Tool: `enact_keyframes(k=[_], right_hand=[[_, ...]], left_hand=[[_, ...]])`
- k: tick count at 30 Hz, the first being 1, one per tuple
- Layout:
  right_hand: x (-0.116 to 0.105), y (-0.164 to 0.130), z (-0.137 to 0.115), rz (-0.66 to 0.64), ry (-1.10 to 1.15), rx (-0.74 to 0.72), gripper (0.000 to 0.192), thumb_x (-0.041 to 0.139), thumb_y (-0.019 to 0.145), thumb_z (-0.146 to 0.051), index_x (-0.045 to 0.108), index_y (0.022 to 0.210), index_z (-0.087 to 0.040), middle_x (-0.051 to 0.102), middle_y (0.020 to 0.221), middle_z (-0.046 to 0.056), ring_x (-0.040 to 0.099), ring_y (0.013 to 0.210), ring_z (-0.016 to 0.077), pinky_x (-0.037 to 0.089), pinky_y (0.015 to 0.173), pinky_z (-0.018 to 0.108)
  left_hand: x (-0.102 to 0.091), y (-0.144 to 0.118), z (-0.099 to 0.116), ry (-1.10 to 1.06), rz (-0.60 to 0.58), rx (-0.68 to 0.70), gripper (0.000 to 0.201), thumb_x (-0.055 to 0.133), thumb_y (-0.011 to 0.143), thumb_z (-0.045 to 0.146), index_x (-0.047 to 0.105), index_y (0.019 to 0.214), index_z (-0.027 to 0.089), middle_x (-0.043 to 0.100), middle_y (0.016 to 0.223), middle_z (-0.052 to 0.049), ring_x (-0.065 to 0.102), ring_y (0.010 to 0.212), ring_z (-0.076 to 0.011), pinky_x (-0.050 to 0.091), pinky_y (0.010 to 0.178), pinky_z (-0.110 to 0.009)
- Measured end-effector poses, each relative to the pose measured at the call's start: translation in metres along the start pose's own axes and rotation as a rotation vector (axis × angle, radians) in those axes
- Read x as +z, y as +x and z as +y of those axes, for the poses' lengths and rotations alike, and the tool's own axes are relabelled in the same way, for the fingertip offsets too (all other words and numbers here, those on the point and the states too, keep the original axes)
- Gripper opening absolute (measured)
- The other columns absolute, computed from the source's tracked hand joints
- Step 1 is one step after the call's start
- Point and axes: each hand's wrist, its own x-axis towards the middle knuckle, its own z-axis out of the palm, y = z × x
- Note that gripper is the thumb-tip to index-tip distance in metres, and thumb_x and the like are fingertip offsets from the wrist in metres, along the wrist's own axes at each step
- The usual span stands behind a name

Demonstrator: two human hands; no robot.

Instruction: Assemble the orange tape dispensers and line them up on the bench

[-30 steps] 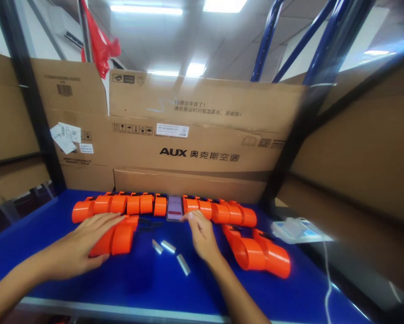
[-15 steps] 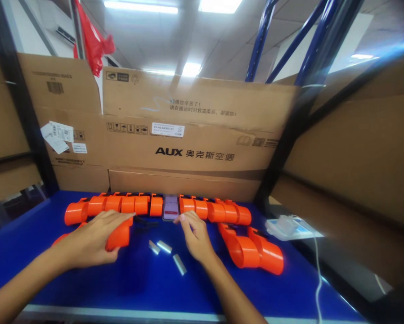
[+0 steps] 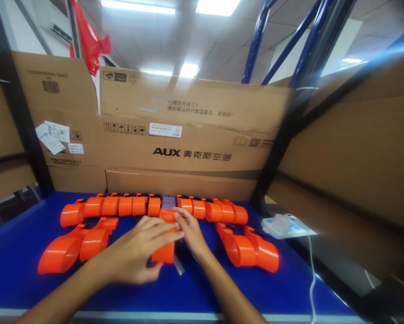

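Note:
My left hand (image 3: 143, 247) is closed round an orange looped band (image 3: 163, 252), lifted over the middle of the blue table. At the band's upper end, my right hand (image 3: 190, 231) is closed, its thumb and fingertips on the flat end piece. Between my hands the grip is partly hidden by the left fingers. Beneath the band, a small silver metal piece (image 3: 179, 265) lies on the table, partly covered. Behind the hands a phone (image 3: 168, 202) leans at the back, its lower part hidden by the band.
Orange looped bands with black clips (image 3: 126, 206) form a row along the back of the blue table (image 3: 97, 294). Two more bands (image 3: 62, 254) lie at left and two (image 3: 267, 256) at right. A white power strip (image 3: 286, 226) with a cable stands right. Cardboard (image 3: 195, 175) walls the back.
My left hand has carried the orange looped band from the left to the middle. My right hand has moved slightly and now meets the band. Two metal pieces are now hidden.

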Motion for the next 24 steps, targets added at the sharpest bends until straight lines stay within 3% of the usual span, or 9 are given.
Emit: enact_keyframes(k=[5,8,10,11,14,17,21,24], right_hand=[[-0.01,0.006,0.0,0.132,0.09,-0.002,0.04,0.072,0.077,-0.048,0.064,0.103,-0.02,0.056,0.06,-0.005,0.046,0.048,0.0099,0.034,0.046,0.02],[-0.012,0.007,-0.004,0.183,0.113,-0.025,0.041,0.072,0.078,-0.049,0.063,0.106,-0.021,0.06,0.063,-0.005,0.05,0.05,0.0108,0.038,0.047,0.021],[-0.013,0.008,-0.006,0.213,0.119,-0.032,0.043,0.071,0.078,-0.05,0.062,0.11,-0.022,0.063,0.066,-0.003,0.054,0.052,0.0121,0.041,0.049,0.022],[-0.013,0.007,-0.007,0.222,0.117,-0.034,0.044,0.071,0.078,-0.05,0.061,0.111,-0.022,0.064,0.066,-0.003,0.056,0.054,0.0129,0.042,0.049,0.023],[-0.014,0.008,-0.008,0.229,0.098,-0.045,0.047,0.071,0.079,-0.05,0.059,0.114,-0.022,0.065,0.066,-0.002,0.058,0.056,0.0146,0.044,0.05,0.024],[-0.017,0.009,-0.006,0.201,0.058,-0.062,0.044,0.063,0.084,-0.055,0.059,0.114,-0.022,0.066,0.069,-0.001,0.057,0.055,0.0146,0.044,0.05,0.025],[-0.023,0.007,-0.004,0.134,-0.261,-0.164,0.037,0.05,0.092,-0.054,0.065,0.1,-0.021,0.068,0.079,0.003,0.06,0.07,0.0178,0.047,0.064,0.029],[-0.024,0.0,-0.005,-0.094,-0.644,-0.237,0.027,0.06,0.089,-0.047,0.07,0.092,-0.022,0.068,0.093,0.005,0.059,0.088,0.0212,0.044,0.083,0.035]], left_hand=[[0.012,0.011,-0.002,-0.147,-0.015,-0.003,0.081,0.072,0.078,0.03,0.035,0.149,0.038,0.038,0.156,-0.005,0.035,0.138,-0.0364,0.026,0.112,-0.06],[0.022,0.025,-0.012,-0.413,0.184,-0.205,0.076,0.066,0.083,0.047,0.034,0.151,0.032,0.026,0.161,-0.008,0.025,0.144,-0.0357,0.022,0.115,-0.056],[0.035,0.038,-0.021,-0.683,0.376,-0.44,0.065,0.052,0.092,0.05,0.034,0.15,0.028,0.039,0.154,-0.011,0.039,0.139,-0.0316,0.03,0.113,-0.05],[0.042,0.046,-0.026,-0.846,0.387,-0.522,0.064,0.054,0.091,0.052,0.039,0.147,0.025,0.051,0.145,-0.013,0.051,0.129,-0.031,0.038,0.107,-0.047],[0.06,0.064,-0.042,-1.221,0.316,-0.575,0.058,0.065,0.083,0.053,0.059,0.127,0.017,0.073,0.108,-0.013,0.07,0.094,-0.0266,0.051,0.085,-0.037],[0.068,0.072,-0.057,-1.301,0.399,-0.636,0.046,0.071,0.076,0.053,0.069,0.097,0.013,0.074,0.078,-0.008,0.068,0.067,-0.0194,0.051,0.066,-0.029],[0.068,0.069,-0.076,-1.284,0.636,-0.684,0.043,0.079,0.067,0.046,0.067,0.094,0.014,0.073,0.073,-0.004,0.064,0.058,-0.0146,0.048,0.057,-0.024],[0.066,0.062,-0.086,-1.337,0.777,-0.707,0.043,0.079,0.066,0.047,0.063,0.09,0.016,0.068,0.064,0.001,0.057,0.047,-0.0102,0.046,0.05,-0.022]])
